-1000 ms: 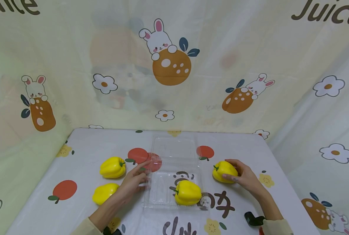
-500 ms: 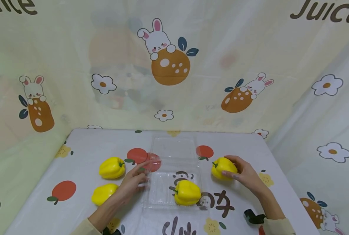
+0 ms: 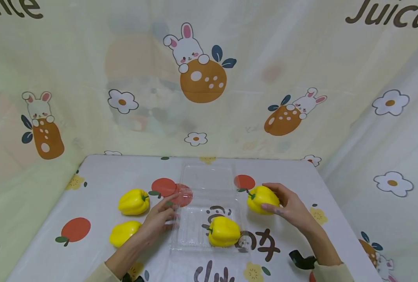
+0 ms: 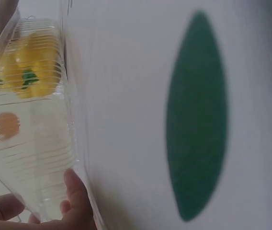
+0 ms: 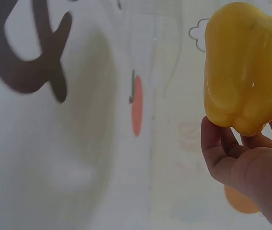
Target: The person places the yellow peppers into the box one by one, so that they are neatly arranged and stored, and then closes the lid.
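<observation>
My right hand grips a yellow bell pepper just off the right side of a clear plastic clamshell container. In the right wrist view, that held pepper appears raised, its green stem hidden. A second yellow bell pepper lies in the right part of the container's base. The container's lid is folded back, away from me. My left hand rests against the container's left edge. Seen from the left wrist, its thumb and fingers are spread around the container's near end.
Two more yellow bell peppers, one farther back and one nearer, lie left of my left hand. A black object sits by the right wrist. A patterned curtain rises behind the printed tablecloth.
My right hand has moved left and slightly back with its yellow bell pepper, closer to the container. The left hand and the other peppers have stayed in place.
</observation>
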The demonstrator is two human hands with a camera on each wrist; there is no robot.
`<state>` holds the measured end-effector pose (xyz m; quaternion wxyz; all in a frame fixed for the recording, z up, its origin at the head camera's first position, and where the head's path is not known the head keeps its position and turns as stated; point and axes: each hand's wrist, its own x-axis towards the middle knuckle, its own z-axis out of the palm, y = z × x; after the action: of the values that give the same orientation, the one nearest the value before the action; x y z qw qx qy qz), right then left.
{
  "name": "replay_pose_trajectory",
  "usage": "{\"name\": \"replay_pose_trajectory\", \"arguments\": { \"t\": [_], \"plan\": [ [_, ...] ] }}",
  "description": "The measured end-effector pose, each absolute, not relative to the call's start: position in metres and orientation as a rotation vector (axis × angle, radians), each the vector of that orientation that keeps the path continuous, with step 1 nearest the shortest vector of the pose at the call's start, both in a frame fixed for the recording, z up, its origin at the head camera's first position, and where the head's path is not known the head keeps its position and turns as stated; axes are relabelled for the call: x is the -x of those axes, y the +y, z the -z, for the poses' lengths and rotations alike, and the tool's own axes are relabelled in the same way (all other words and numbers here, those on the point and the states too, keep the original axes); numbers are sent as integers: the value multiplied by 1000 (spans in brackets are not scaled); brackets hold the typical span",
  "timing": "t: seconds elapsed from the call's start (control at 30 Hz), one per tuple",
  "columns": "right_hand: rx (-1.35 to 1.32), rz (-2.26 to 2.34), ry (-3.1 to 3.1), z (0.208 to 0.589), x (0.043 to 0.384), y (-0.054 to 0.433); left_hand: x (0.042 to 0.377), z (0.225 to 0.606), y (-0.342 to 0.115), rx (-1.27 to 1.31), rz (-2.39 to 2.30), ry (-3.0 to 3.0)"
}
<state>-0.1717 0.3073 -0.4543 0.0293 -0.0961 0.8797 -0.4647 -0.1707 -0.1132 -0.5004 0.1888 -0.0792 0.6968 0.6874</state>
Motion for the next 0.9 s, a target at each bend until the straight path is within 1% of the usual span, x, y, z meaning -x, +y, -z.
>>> {"name": "replay_pose_trajectory", "arguments": {
  "t": [0.47,0.9],
  "plan": [
    [436,1483,2660,449,171,288,171,503,-114,223,-1938,1946],
    [481,1482,2660,449,173,269,170,503,-115,223,-1937,1943]
  ]
}}
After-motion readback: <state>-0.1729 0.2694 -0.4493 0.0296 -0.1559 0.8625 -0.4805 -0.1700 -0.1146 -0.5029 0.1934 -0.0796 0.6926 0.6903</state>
